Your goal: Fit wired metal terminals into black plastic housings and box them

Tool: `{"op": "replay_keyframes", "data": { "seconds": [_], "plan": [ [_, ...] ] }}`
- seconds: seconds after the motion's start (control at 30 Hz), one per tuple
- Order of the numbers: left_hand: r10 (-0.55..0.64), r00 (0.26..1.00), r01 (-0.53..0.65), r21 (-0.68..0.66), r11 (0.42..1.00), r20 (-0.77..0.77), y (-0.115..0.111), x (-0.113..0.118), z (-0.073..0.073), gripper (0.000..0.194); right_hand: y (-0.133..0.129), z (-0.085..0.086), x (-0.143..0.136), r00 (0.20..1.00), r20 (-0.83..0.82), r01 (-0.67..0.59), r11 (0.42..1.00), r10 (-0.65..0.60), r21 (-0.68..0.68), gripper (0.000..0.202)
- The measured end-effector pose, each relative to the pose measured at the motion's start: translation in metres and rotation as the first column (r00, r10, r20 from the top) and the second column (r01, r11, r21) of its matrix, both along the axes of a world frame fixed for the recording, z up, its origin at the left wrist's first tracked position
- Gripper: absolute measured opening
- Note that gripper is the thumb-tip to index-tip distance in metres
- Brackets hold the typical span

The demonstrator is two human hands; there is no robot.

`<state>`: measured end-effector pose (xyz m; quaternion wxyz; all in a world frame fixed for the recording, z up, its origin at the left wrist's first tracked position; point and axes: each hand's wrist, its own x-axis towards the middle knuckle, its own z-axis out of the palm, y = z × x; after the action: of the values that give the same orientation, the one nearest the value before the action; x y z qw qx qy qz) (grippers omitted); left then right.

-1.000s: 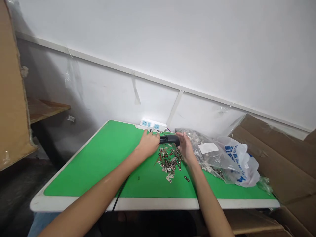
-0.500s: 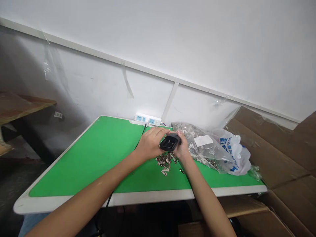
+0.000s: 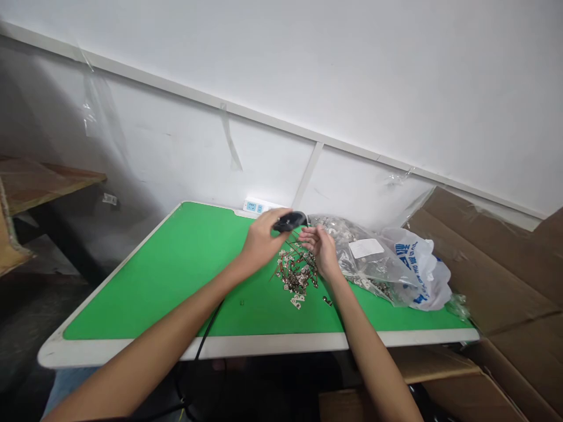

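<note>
In the head view, the left hand (image 3: pixel 260 237) holds a black object (image 3: pixel 291 221) above the far part of the green worktop (image 3: pixel 153 281), close to the wall (image 3: pixel 272 158). Its fingers are clenched around the left end of this object. The object looks smooth, dark and rounded, with some light reflections on its upper surface; it is a little blurred, so its small details I cannot tell. The right hand (image 3: pixel 324 253) is just beside it, on the lower right, with fingers released and loosely bent, not grasping the black object; whether some very small piece is between them, I cannot tell. Below the object and between the two forearms lies a loose pile of small metal parts (image 3: pixel 297 275), silvery and dark, with thin reddish pieces among them. One dark part (image 3: pixel 327 300) lies apart, near the right wrist. To the right of the pile rest a transparent bag (image 3: pixel 382 269) with similar metal pieces and a white paper (image 3: pixel 366 248) on it, and a white plastic bag (image 3: pixel 433 281) with blue printing. Behind the left hand is a white power strip (image 3: pixel 251 206), partly hidden. A black cable (image 3: pixel 206 334) passes over the near edge.
</note>
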<state>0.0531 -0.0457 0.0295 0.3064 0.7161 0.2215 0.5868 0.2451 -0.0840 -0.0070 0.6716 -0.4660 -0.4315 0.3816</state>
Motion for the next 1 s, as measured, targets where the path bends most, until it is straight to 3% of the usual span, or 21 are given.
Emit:
{"op": "replay_keyframes", "data": {
  "seconds": [0.07, 0.17, 0.23, 0.37, 0.43, 0.53, 0.77, 1.0],
  "plan": [
    [0.063, 0.980, -0.037, -0.136, 0.990, 0.190, 0.008, -0.001, 0.006, 0.030, -0.003, 0.001, 0.006, 0.960, 0.273, 0.056, 0.998, -0.058, 0.018, 0.036],
    [0.120, 0.889, 0.033, -0.323, 0.946, 0.441, 0.025, 0.000, 0.007, 0.037, -0.007, 0.003, 0.013, 0.829, 0.559, -0.009, 0.999, -0.010, 0.031, 0.020],
    [0.146, 0.834, 0.113, -0.424, 0.899, 0.532, 0.035, 0.000, 0.002, 0.041, -0.008, 0.003, 0.016, 0.763, 0.645, -0.071, 0.997, 0.049, 0.009, 0.015],
    [0.159, 0.779, 0.306, -0.588, 0.748, 0.607, 0.044, 0.003, -0.011, 0.036, -0.006, -0.002, 0.016, 0.677, 0.730, -0.115, 0.993, 0.095, -0.023, 0.010],
    [0.156, 0.780, 0.348, -0.628, 0.697, 0.606, 0.043, 0.005, -0.014, 0.034, -0.005, -0.004, 0.015, 0.649, 0.755, -0.112, 0.993, 0.091, -0.023, 0.011],
    [0.116, 0.823, 0.353, -0.661, 0.662, 0.556, 0.039, 0.007, -0.015, 0.032, -0.003, -0.008, 0.012, 0.639, 0.765, -0.106, 0.994, 0.078, -0.013, 0.010],
    [0.043, 0.943, 0.228, -0.734, 0.640, 0.330, 0.040, 0.007, -0.016, 0.037, 0.001, -0.013, 0.004, 0.641, 0.761, -0.110, 0.993, 0.098, -0.036, 0.005],
    [-0.042, 0.976, 0.189, -0.733, 0.653, 0.214, 0.036, 0.004, -0.011, 0.031, -0.001, -0.012, 0.007, 0.660, 0.751, 0.039, 0.999, -0.036, 0.013, 0.020]
  ]
}}
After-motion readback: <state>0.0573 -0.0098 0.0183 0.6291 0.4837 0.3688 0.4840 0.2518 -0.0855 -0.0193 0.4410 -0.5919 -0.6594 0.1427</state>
